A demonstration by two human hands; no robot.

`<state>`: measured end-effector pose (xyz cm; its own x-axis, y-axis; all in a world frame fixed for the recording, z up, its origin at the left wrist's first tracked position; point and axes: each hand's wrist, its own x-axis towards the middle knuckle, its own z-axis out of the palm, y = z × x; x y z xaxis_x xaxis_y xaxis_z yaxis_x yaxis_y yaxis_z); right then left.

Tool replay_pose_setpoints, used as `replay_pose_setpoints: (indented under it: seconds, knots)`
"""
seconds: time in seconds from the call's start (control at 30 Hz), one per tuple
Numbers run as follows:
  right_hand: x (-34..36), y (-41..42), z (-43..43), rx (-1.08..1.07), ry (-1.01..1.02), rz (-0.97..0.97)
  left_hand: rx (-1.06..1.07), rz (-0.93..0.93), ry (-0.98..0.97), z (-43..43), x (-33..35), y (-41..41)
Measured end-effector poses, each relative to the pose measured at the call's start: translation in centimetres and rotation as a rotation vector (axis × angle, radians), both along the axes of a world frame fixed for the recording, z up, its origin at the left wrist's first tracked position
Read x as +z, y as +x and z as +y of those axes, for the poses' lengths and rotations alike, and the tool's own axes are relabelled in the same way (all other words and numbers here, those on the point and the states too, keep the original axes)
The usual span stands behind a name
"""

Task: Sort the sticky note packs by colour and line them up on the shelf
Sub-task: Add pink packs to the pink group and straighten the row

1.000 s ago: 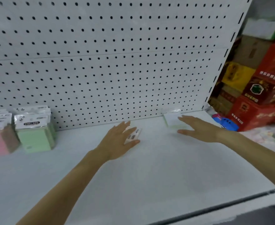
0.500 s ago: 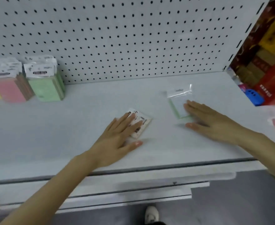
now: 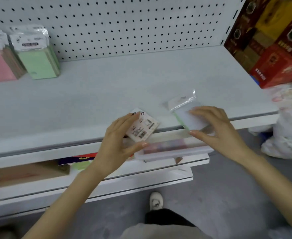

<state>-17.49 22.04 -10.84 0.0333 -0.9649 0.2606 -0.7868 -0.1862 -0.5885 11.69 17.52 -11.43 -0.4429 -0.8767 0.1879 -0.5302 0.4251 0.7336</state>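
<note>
Left hand (image 3: 117,140) pinches printed pack (image 3: 142,125), right hand (image 3: 217,128) green-edged pack (image 3: 190,118), shelf (image 3: 90,104) edge.

The left hand (image 3: 122,135) and right hand (image 3: 216,125) are bare, with short nails, and both forearms are bare as far as the frame's edge. Lower down is a white shoe (image 3: 156,200) with dark scuffs on its toe, under a black trouser leg (image 3: 167,219). A plain grey top (image 3: 159,232), blurred, lies along the bottom edge.
</note>
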Motion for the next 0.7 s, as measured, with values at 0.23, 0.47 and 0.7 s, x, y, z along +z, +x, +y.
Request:
replay_pose_setpoints:
  seconds: [0.23, 0.47, 0.7]
  knots:
    - [-1.5, 2.8, 0.8, -0.269, -0.023, -0.070, 0.163, -0.038, -0.056, 0.7, -0.5, -1.0]
    - [-2.3, 3.7, 0.8, -0.338, -0.054, -0.075, 0.263, -0.098, -0.131, 1.0, -0.8, -1.8]
    - [-2.8, 3.7, 0.6, -0.360, -0.083, -0.091, 0.261, -0.094, -0.132, 0.8, -1.2, -1.6]
